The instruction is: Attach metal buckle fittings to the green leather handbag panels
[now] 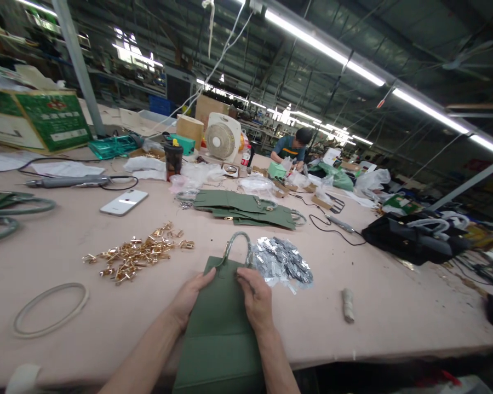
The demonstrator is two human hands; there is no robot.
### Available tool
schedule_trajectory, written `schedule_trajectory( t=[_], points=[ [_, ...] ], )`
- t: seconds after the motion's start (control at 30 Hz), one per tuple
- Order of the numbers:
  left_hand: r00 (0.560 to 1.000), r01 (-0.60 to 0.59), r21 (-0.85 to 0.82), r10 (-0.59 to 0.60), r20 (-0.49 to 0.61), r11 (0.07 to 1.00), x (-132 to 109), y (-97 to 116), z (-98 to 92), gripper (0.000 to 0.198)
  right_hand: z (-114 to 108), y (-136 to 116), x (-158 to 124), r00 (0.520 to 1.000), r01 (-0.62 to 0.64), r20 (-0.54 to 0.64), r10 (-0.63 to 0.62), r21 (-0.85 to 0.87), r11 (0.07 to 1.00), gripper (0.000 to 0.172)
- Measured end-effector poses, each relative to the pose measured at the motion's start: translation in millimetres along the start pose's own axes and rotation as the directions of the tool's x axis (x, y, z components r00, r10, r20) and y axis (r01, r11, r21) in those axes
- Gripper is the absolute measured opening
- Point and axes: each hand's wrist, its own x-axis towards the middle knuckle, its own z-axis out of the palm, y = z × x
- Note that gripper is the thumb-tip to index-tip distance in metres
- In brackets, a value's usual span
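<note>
A green bag panel (217, 317) with a wrapped handle (240, 238) at its far end lies before me, its near end reaching over the table's front edge. My left hand (191, 298) grips its left side, thumb on top. At the right, near the base of the handle, my right hand (254, 295) has its fingers pinched on the panel; anything small between them is hidden. Beyond my left hand is a pile of gold metal fittings (139, 251). Flat silver metal plates (281, 260) are heaped just beyond my right hand.
More green panels (246, 208) are stacked ahead. A white phone (124, 202), a grey electric screwdriver (69, 181) and a pale ring (51, 309) lie left. A small roll (347, 305) and a black bag (411, 235) are right. A fan (222, 138) and a person (291, 148) are farther back.
</note>
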Motion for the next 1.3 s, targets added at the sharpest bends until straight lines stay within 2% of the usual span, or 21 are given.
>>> schedule_trajectory(
  t=[0.17, 0.33, 0.47, 0.73, 0.93, 1.3],
  points=[
    [1.000, -0.018, 0.027, 0.018, -0.011, 0.999, 0, -2, -0.9, 0.038, 0, -4, 2, 0.999, 0.018, 0.042, -0.018, -0.021, 1.000, 0.026],
    [1.000, -0.020, 0.046, 0.021, -0.015, 0.999, 2, -2, -1.4, 0.037, 2, -3, 1, 1.000, -0.019, 0.023, 0.019, -0.004, 1.000, 0.025],
    [1.000, -0.021, 0.025, 0.021, -0.023, 0.999, 5, -2, -3.6, 0.037, 4, -2, 2, 1.000, 0.002, 0.023, -0.002, -0.019, 1.000, 0.026],
    [0.995, -0.003, 0.038, 0.007, -0.104, 0.999, 4, -1, -1.7, 0.040, 10, 6, -1, 0.995, 0.099, 0.001, -0.101, -0.223, 0.970, 0.033],
    [0.993, 0.006, 0.059, 0.001, -0.116, 0.998, 4, 1, -1.9, 0.038, 3, 12, 0, 0.977, 0.207, 0.114, -0.180, -0.299, 0.932, 0.036],
    [0.994, 0.019, 0.069, -0.012, -0.111, 0.997, 7, 0, -4.1, 0.040, -16, 6, 18, 0.958, 0.197, 0.254, -0.132, -0.252, 0.947, 0.029]
  ],
)
